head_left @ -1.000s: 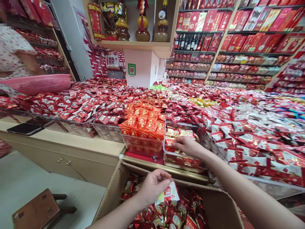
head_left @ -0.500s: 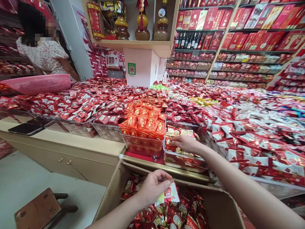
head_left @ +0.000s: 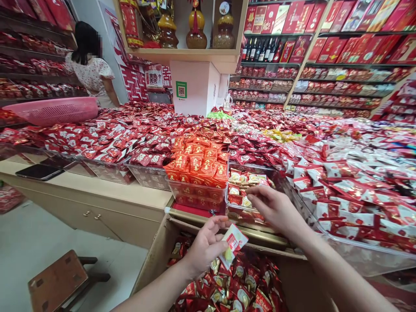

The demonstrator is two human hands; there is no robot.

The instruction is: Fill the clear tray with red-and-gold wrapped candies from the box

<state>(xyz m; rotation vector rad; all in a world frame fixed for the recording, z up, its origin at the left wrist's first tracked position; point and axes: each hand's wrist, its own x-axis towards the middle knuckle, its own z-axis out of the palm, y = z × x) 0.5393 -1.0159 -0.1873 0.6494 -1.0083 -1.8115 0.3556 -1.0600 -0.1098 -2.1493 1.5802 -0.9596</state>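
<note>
My left hand (head_left: 208, 245) pinches a white and red packet (head_left: 234, 243) above an open cardboard box (head_left: 156, 255). Many red and gold packets (head_left: 242, 297) lie inside that box. Over the front right of a clear bin (head_left: 242, 211) is my right hand (head_left: 271, 208), its fingers bent and partly apart, with nothing visible between them. Red and gold packets (head_left: 234, 196) lie in the bin in loose rows. Just left of it, a second clear bin (head_left: 198, 195) is heaped with orange-red packets (head_left: 208, 167).
A phone (head_left: 39, 171) lies on the counter (head_left: 143, 195) at the left, near a pink basket (head_left: 61, 110). Bins of white and red packets (head_left: 357, 199) fill the right. A wooden stool (head_left: 58, 281) stands lower left. A person (head_left: 92, 69) is at the back left.
My right hand has lifted off the packets in the bin and drawn back to the right. The white packet in my left hand has tilted. The person at the back left stands farther right in view.
</note>
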